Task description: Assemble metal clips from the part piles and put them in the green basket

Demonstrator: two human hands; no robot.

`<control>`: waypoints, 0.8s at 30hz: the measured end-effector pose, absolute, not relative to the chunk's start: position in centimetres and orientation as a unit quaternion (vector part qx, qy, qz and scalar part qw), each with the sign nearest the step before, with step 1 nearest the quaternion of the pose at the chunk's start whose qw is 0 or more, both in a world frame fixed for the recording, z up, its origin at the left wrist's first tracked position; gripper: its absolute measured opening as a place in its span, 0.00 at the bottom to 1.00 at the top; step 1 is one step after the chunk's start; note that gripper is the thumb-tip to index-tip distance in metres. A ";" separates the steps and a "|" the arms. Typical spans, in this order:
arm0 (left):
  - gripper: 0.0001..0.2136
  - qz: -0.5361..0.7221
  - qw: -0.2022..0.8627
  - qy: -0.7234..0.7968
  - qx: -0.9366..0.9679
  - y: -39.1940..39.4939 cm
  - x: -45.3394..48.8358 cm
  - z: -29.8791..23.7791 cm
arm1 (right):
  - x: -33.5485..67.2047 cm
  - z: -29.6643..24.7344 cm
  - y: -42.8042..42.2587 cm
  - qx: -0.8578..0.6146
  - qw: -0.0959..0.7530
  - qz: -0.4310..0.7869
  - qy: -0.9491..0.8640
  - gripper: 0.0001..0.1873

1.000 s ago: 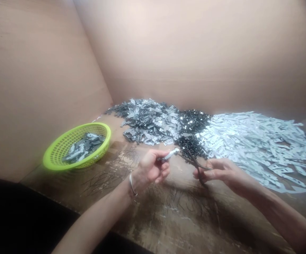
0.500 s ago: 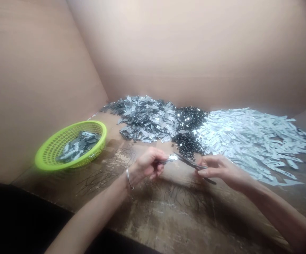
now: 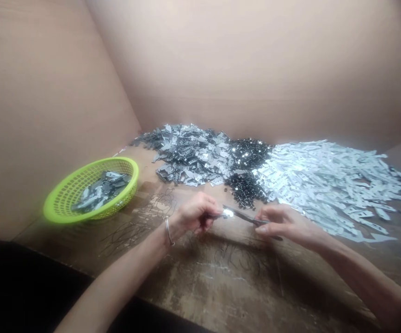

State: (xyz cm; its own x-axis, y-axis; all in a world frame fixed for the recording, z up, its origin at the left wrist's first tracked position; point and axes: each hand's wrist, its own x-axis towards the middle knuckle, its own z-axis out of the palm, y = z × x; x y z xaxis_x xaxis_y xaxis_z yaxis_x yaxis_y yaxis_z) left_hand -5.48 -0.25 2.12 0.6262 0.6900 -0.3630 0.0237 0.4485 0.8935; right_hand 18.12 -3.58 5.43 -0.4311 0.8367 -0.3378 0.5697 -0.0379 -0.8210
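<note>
My left hand (image 3: 197, 212), with a bangle on its wrist, is closed around a small shiny metal piece (image 3: 228, 213). The bright end of this piece sticks out past the fingertips toward the right. Opposite it, my right hand (image 3: 286, 223) pinches a slim dark metal tool (image 3: 243, 217) between thumb and fingers. The tool's far tip lies at the shiny piece and appears to touch it; its exact kind is too blurred to make out. Both hands are above the worn tabletop (image 3: 200, 286), in front of a heap of small dark pin-like parts (image 3: 245, 188).
A yellow-green plastic basket (image 3: 56, 206) holding metal pieces stands at the left. Behind my hands lie a pile of grey metal plates (image 3: 193, 155) and, to the right, a wide pile of pale, long strips (image 3: 328, 185). Tall brown panels (image 3: 242, 69) enclose the back and sides.
The dark tool's tip has dropped slightly and moved left onto the shiny piece, where a small gap showed before. My right hand has shifted a little left with it.
</note>
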 end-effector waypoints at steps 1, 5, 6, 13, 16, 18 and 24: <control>0.06 0.215 0.762 0.378 0.479 -0.3 -5.4 2.2 | 18.0 5.6 -3.6 -0.514 0.133 0.502 -0.683 0.11; 0.06 0.212 0.759 0.381 0.483 -0.3 -5.5 2.4 | 18.1 5.7 -3.5 -0.504 0.133 0.503 -0.689 0.10; 0.07 0.213 0.758 0.380 0.485 -0.3 -5.5 2.4 | 18.1 5.7 -3.5 -0.502 0.131 0.507 -0.688 0.10; 0.07 0.210 0.755 0.380 0.491 -0.1 -5.7 2.1 | 18.4 5.5 -3.5 -0.506 0.122 0.508 -0.687 0.13; 0.08 0.207 0.756 0.380 0.492 -0.1 -5.7 2.1 | 18.5 5.5 -3.4 -0.507 0.127 0.491 -0.696 0.14; 0.08 0.205 0.754 0.382 0.494 -0.1 -5.7 2.1 | 18.6 5.5 -3.4 -0.502 0.130 0.487 -0.703 0.15; 0.08 0.216 0.740 0.397 0.498 -0.1 -5.8 2.2 | 18.7 5.2 -3.4 -0.501 0.124 0.482 -0.708 0.16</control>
